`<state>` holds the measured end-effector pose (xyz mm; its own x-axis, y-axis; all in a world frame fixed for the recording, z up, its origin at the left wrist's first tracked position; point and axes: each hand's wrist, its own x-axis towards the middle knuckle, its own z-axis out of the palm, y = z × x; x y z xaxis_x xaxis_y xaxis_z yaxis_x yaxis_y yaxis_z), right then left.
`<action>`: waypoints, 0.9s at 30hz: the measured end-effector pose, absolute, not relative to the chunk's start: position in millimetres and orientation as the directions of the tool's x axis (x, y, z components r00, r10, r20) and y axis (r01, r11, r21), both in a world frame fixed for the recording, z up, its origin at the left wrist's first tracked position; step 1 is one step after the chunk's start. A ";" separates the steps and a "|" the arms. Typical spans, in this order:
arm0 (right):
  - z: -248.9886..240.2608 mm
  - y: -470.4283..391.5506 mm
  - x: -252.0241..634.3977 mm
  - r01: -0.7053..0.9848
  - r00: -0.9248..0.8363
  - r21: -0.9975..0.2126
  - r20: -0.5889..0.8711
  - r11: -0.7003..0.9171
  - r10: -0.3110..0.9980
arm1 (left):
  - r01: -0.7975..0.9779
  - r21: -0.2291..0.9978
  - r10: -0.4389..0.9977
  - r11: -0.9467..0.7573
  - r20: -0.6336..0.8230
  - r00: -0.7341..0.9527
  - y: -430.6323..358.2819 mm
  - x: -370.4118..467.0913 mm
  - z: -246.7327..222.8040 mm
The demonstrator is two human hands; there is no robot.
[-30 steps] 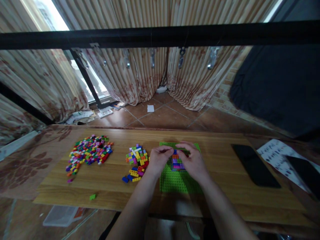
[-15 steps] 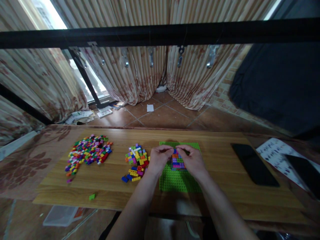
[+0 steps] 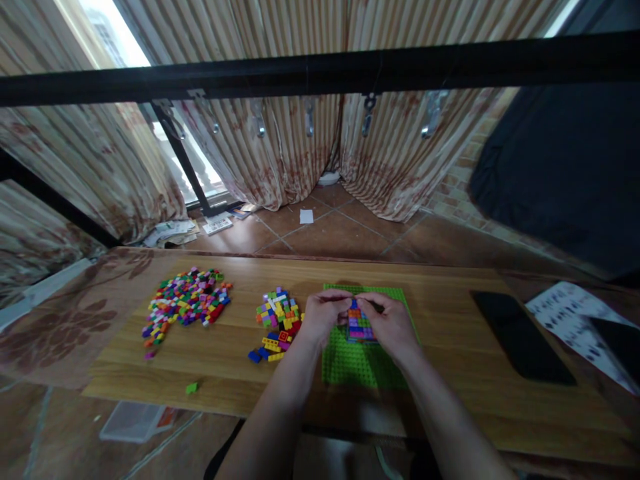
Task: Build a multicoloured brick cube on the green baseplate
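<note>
A green studded baseplate [image 3: 345,370] lies on the table under my hands. On it stands a small block of building bricks [image 3: 359,327] in purple, blue, orange and red. My left hand [image 3: 325,317] is closed in a pinch at the far left corner of this build. From the other side, my right hand [image 3: 393,320] pinches with thumb and forefinger, its tips almost touching the left ones. A blue building brick [image 3: 354,304] shows between the two sets of fingertips; my fingers partly cover it and the far part of the build.
Left of the plate lies a small heap of bricks [image 3: 277,310], and farther left a bigger heap [image 3: 190,297]. One lime brick [image 3: 192,387] sits near the front edge. A black tablet-like slab [image 3: 523,337] and a printed sheet [image 3: 565,313] are at right. A dark bar [image 3: 320,77] crosses ahead.
The whole view has shifted slightly, so the scene sits a little farther right. Both hands stay pinched at the far edge of the brick build.
</note>
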<state>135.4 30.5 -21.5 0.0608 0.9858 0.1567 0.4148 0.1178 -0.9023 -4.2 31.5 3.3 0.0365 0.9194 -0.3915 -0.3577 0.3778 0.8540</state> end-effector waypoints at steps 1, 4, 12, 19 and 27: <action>-22.3 30.9 135.7 0.412 0.059 -0.903 0.158 0.120 0.986 | -0.357 0.850 0.916 0.387 -0.399 0.043 32.4 -4.5 3.7; -23.9 32.0 136.6 0.413 0.053 -0.903 0.151 0.116 0.987 | -0.344 0.851 0.913 0.397 -0.404 0.053 34.5 -5.6 3.6; -17.7 29.5 135.3 0.351 0.070 -0.932 0.117 0.085 0.991 | -0.320 0.905 0.954 0.280 -0.300 -0.013 31.1 -5.4 -1.5; -10.8 31.9 145.7 0.202 0.307 -0.978 0.114 0.052 0.945 | -0.075 0.997 0.952 0.033 -0.054 -0.301 15.6 -69.2 25.0; -15.8 40.6 153.3 0.105 0.384 -0.988 0.144 0.112 0.912 | 0.564 0.630 0.738 0.533 -0.020 -0.675 -102.8 -198.6 27.1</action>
<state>153.3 40.6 -15.8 0.3837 0.9121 0.1443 0.1049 0.1123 -0.9881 -198.6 -102.8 27.1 -0.6747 0.7378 -0.0201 0.5644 0.5333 0.6301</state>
